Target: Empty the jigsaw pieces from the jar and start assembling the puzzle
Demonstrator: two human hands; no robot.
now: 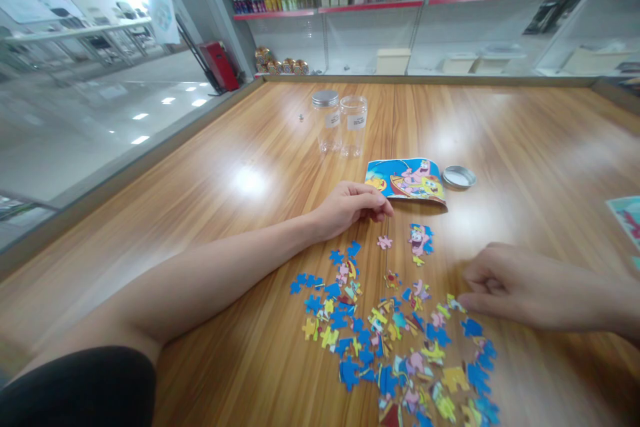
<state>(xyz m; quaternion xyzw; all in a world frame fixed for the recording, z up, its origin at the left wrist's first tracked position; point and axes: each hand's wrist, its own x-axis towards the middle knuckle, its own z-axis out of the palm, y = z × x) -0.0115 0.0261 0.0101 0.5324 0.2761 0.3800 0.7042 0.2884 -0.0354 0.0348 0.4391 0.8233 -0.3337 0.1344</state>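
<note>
Many loose jigsaw pieces (390, 340), blue, yellow and pink, lie scattered on the wooden table (250, 180) in front of me. A small joined pink cluster (420, 240) sits apart, with a single pink piece (384, 241) beside it. My left hand (350, 207) rests on the table just left of that piece, fingers curled loosely together, nothing visible in them. At the right edge of the scatter lies my right hand (505, 283), fingers curled under, fingertips touching the table near a piece. A printed cartoon picture sheet (406, 179) lies beyond the pieces.
Two clear plastic jars (340, 123) stand further back, one with a silver lid, one uncapped. A loose silver lid (459, 177) lies right of the picture sheet. Another printed sheet (627, 217) shows at the right edge. Shelves with goods line the far wall.
</note>
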